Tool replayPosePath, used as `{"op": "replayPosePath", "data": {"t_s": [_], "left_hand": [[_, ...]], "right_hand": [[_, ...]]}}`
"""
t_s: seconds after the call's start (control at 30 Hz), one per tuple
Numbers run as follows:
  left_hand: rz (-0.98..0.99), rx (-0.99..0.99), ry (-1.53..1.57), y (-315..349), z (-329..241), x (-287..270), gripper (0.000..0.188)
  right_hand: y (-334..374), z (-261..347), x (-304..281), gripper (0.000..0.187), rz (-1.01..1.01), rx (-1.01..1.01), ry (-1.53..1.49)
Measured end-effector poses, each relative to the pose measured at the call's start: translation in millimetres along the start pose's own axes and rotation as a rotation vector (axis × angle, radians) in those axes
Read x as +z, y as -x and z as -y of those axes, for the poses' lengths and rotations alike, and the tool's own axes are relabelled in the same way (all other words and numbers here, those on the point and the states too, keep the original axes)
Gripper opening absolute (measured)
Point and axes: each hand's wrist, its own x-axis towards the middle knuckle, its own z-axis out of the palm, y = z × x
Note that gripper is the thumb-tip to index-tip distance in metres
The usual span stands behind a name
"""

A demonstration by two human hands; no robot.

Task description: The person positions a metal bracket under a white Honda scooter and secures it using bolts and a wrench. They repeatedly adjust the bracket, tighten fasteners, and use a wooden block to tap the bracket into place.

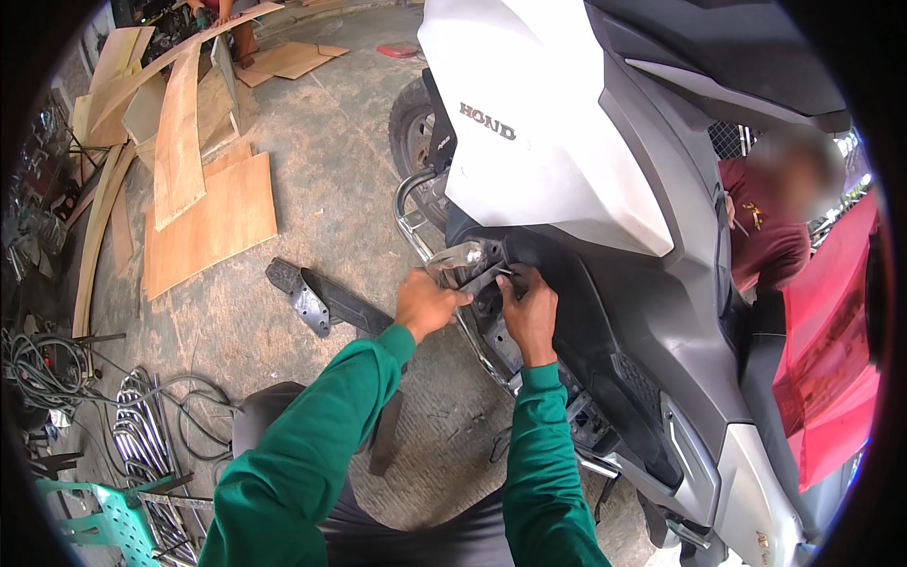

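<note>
A white and grey scooter (567, 142) stands before me, its lower side opened near the footboard (605, 350). My left hand (430, 302) is closed on a short dark flat strip (486, 280) at the scooter's side, beside the silver tube guard (412, 223). Close to its right, my right hand (529, 307) pinches with thumb and forefinger at the strip's far end. A small thin light piece shows at those fingertips, too small to name. Just beyond both hands is a shiny bent metal plate (461, 257).
Left of the scooter a loose black footboard panel (345, 304) lies on concrete. Plywood sheets (213, 227) are farther left. Cables (189, 387), bent metal tubes (142, 425) and a green plastic chair (109, 515) stand lower left. Another person (770, 222) is beyond the scooter, right; another's hand (227, 11) is at the far left.
</note>
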Motion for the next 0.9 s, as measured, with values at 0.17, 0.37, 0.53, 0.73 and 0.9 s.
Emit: {"op": "replayPosePath", "data": {"t_s": [0.17, 0.37, 0.53, 0.73, 0.9], "left_hand": [[0.005, -0.004, 0.009, -2, 3, -1, 0.045], [-0.001, 0.012, 0.045, -2, 6, 1, 0.046], [-0.011, 0.033, 0.058, -4, 8, 2, 0.047], [0.027, 0.029, 0.109, -7, 10, 1, 0.049], [0.04, 0.04, 0.134, -5, 11, 1, 0.042]], "right_hand": [[-3, -5, 5, 0.034, 0.031, -0.046, 0.105], [-8, 4, 2, 0.036, 0.159, 0.176, 0.295], [4, 8, -1, 0.037, 0.006, 0.092, -0.043], [-4, 6, 5, 0.036, 0.063, 0.078, 0.301], [-4, 5, 4, 0.036, 0.109, 0.206, 0.276]]}}
